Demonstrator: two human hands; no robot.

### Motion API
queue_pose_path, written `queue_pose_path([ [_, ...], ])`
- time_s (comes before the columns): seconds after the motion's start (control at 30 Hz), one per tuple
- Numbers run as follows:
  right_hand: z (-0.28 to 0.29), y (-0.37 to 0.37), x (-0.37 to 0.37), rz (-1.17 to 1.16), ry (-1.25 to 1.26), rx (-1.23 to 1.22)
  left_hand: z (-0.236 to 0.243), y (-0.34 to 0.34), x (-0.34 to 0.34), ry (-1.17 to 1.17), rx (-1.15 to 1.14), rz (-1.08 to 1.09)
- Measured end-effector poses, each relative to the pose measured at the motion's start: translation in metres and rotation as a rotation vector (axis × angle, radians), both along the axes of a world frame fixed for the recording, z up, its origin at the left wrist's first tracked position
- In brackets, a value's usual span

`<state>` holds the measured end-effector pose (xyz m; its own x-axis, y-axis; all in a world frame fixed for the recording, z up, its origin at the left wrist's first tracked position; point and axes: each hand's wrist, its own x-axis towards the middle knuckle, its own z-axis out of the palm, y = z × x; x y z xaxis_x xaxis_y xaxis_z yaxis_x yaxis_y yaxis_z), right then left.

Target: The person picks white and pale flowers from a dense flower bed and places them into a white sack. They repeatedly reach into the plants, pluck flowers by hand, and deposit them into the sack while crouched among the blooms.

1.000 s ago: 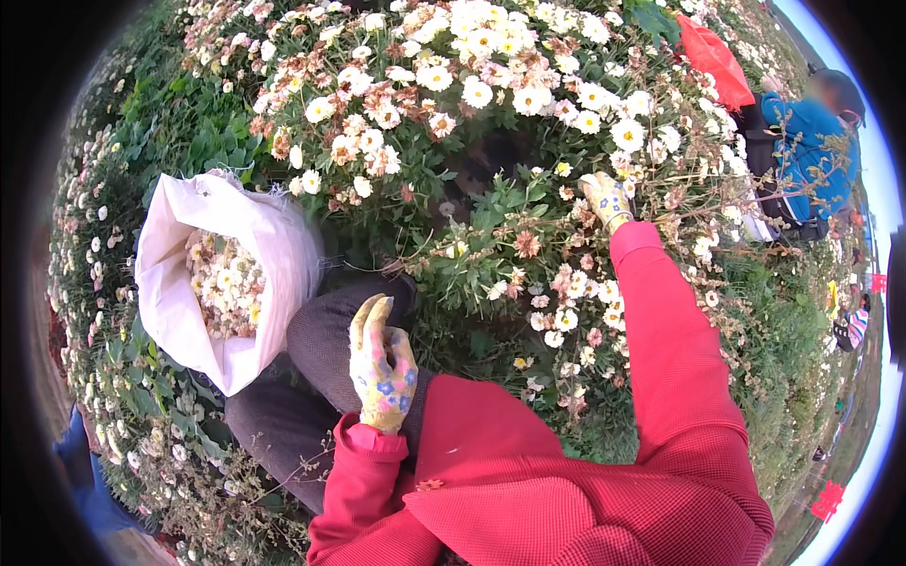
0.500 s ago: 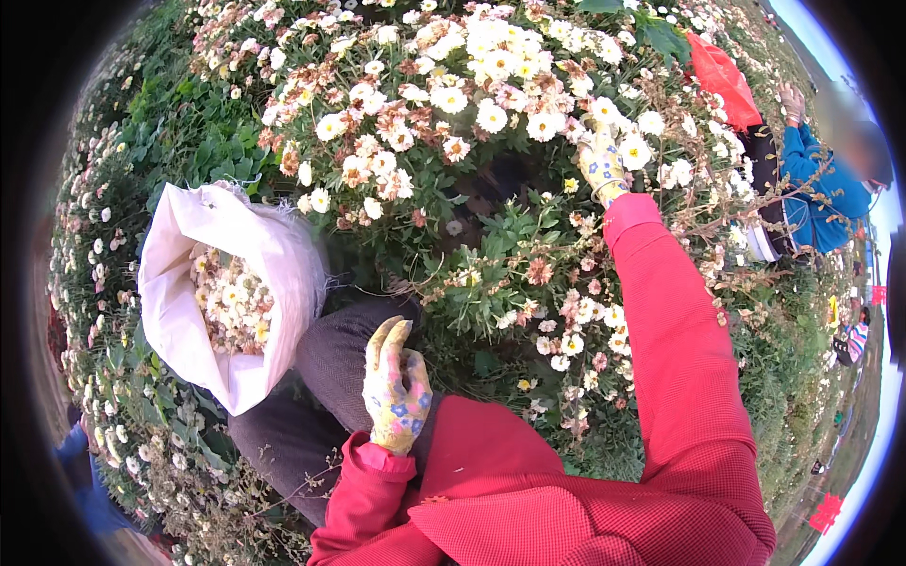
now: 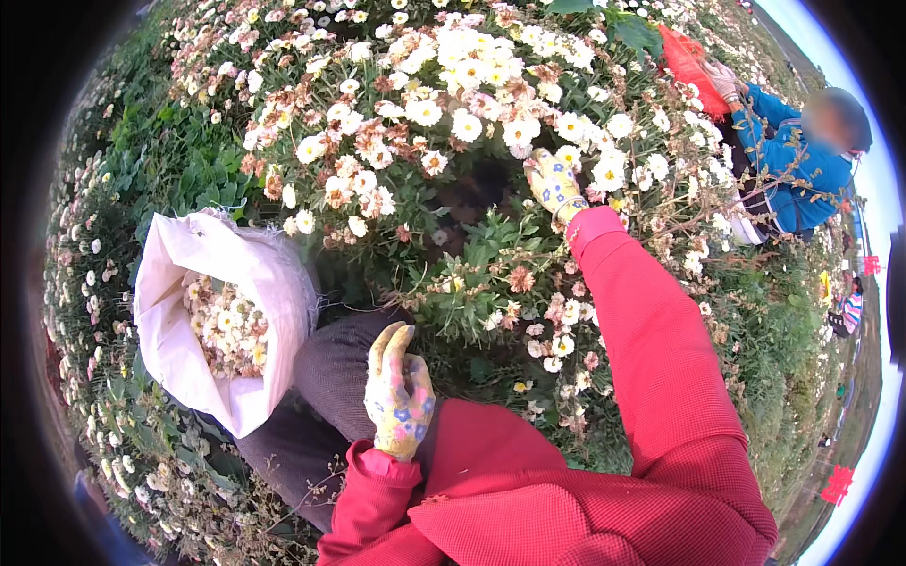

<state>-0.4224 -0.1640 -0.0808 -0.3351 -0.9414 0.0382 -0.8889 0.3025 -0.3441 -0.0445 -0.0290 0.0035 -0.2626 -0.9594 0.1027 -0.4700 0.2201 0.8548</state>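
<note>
My left hand [image 3: 400,396], in a pale yellow floral glove, hovers over my dark-clad leg with loosely bent fingers apart, holding nothing visible. Right of it and higher, my right hand [image 3: 553,184], gloved alike, reaches into a bush of white chrysanthemums [image 3: 464,124], some browned. Its fingers are closed just below a few white blooms; what is between them is hidden. Left of my leg stands a white woven sack [image 3: 170,321] with its top rolled open, holding many picked flower heads [image 3: 225,330].
At upper right a person in blue [image 3: 793,170] crouches among the flowers, hands at a red bag [image 3: 684,61]. Farther right is someone in striped clothing [image 3: 849,307]. Dense green foliage [image 3: 179,151] fills the upper left. A dark bare gap [image 3: 477,189] sits within the bush.
My right hand has moved left along the bush, under different blooms. My left hand stays bent over my leg. The person in blue has raised both hands to the red bag.
</note>
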Motion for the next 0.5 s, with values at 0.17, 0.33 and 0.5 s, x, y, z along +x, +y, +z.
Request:
queue_pose_path([
  [0.17,0.016,0.102,0.005,-0.126,-0.253,-0.096,0.000,0.000,-0.005,-0.006,-0.056,0.006],
  [0.33,0.099,0.210,0.033,0.223,0.032,-0.279,0.005,0.011,-0.001,0.035,-0.011,-0.021],
  [0.5,0.111,0.282,0.027,-0.135,-0.359,0.083,0.005,0.027,-0.004,0.002,-0.124,-0.078],
])
